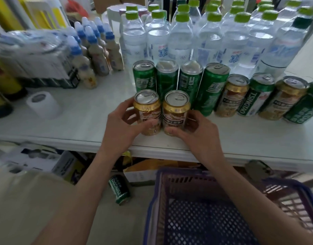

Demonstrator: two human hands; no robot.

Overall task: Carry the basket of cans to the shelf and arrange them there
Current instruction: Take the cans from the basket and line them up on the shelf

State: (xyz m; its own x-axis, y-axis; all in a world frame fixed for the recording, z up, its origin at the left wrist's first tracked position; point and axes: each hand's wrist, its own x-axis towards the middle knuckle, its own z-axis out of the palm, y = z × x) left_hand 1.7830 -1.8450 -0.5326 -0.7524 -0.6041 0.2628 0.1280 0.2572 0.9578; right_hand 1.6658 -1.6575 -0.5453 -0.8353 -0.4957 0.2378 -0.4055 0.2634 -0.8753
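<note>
- left hand (122,128) has its grip wrapped round the left gold can (148,114), and right hand (196,131) is holding the right gold can (176,112). both cans stand upright near the front edge of the shelf (81,121).
- the two cans are side by side, touching or nearly so, just in front of the row of green cans (180,80).
- the basket (187,200) sits below the shelf edge, and from here it looks empty.
- to finish this well, i'd slide both cans back together till they line up squarely with the green row, and keep them upright.
- best to let go gently, since a nudge could topple the neighbours.
- one stray green can (119,191) lies on the floor and probably wants collecting.
</note>
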